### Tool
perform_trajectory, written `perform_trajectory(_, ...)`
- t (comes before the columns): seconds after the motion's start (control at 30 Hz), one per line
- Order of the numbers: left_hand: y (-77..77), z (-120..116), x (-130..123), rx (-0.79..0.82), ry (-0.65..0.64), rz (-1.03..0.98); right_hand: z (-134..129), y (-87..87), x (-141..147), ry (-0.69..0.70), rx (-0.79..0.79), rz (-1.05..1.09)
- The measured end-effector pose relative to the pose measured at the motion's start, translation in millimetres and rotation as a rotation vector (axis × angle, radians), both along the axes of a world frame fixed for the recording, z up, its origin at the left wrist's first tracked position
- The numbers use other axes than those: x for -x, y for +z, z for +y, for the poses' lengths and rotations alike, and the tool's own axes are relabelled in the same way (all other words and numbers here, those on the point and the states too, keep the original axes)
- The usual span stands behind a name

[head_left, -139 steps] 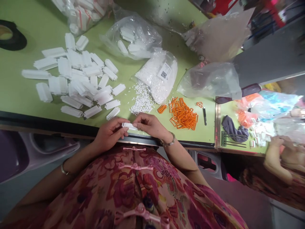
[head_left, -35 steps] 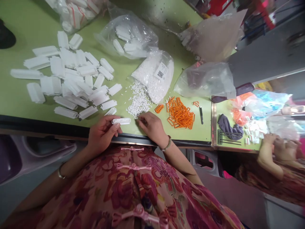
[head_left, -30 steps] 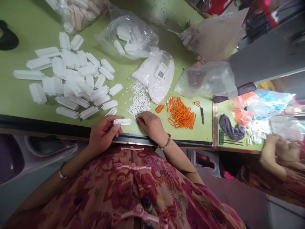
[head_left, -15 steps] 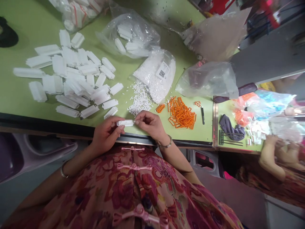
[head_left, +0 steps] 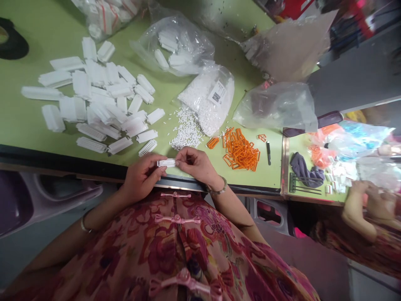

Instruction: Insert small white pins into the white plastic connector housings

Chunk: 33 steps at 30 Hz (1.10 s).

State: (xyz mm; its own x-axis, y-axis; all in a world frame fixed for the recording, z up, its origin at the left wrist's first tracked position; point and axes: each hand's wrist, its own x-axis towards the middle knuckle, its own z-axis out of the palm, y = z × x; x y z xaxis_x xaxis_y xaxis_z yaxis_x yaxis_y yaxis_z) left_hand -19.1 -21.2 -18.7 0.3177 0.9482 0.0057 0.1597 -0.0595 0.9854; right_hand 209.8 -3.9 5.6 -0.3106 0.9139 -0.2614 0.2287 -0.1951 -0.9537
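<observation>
My left hand [head_left: 144,174] holds a small white plastic connector housing [head_left: 166,163] by its left end, between thumb and fingers, over the table's front edge. The thumb and forefinger of my right hand [head_left: 196,164] are pinched together at the housing's right end. What they hold, if anything, is too small to make out. Just beyond my hands lies a heap of tiny white pegs [head_left: 185,131], spilling from a clear labelled bag [head_left: 206,98]. To the left, many similar white housings [head_left: 97,92] are piled loosely. A heap of orange plastic frames [head_left: 241,152] lies right of my right hand.
A black-handled tool [head_left: 268,153] lies by the orange frames. Clear plastic bags [head_left: 277,106] cover the table's back and right side. At an adjoining table, another person's hands [head_left: 368,196] are among white parts. A chair [head_left: 53,200] stands at the left.
My right fingertips have moved left, closing the small gap to the housing's end. The housing stays in my left hand. The whole view has shifted slightly.
</observation>
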Motion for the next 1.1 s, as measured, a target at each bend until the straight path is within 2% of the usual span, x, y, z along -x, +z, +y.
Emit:
perform_trajectory(0.23,-3.2,-1,1,-0.085,-0.064,0.029,4,5.3,-7,0.155,0.055,0.068)
perform_trajectory(0.3,-3.4,-2,0,-0.054,-0.016,-0.021,4,5.4,-18,0.093,0.04,0.064)
perform_trajectory(0.4,-3.4,-5,-4,-0.021,0.124,-0.119,1,2.0,-31,-0.172,-0.152,-0.156)
perform_trajectory(0.43,-3.2,-5,-5,-0.017,0.161,-0.148,-1,0.0,-33,-0.218,-0.226,-0.251)
perform_trajectory(0.47,-2.8,-5,-6,-0.013,0.187,-0.172,-3,-2.1,-33,-0.218,-0.289,-0.337)
perform_trajectory(0.6,-1.4,-5,-7,0.012,0.198,-0.204,-10,-10.6,-17,-0.033,-0.428,-0.59)
perform_trajectory(0.77,-2.6,-3,-6,0.015,0.18,-0.17,-6,-15.1,1,0.023,-0.436,-0.827)
perform_trajectory(0.87,-3.4,-3,-4,0.001,0.164,-0.122,-2,-11.3,-3,0.004,-0.431,-0.731)
perform_trajectory(1.0,-1.9,-2,-4,-0.036,0.13,-0.094,-5,0.5,-11,-0.054,-0.325,-0.315)
perform_trajectory(1.1,-0.3,-1,-4,-0.065,0.109,-0.081,-9,8.2,-10,-0.058,-0.251,-0.14)
